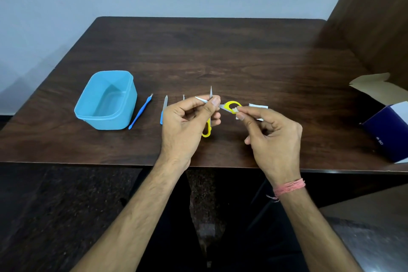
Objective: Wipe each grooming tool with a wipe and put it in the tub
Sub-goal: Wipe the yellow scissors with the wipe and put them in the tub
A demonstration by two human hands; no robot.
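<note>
dark wooden table (242,55), blue tub (88,115), cuticle pusher (141,111), nail file (164,107)

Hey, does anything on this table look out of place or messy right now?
Nothing stands out. The tub sits upright, the spare tools lie in a row beside it, and the scissors are open only because the left hand holds them for wiping.

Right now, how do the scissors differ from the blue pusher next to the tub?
The scissors have yellow handles; the pusher is blue. The scissors are held open above the table in the left hand; the pusher lies flat beside the tub, untouched. Neither is in the tub yet.
</note>
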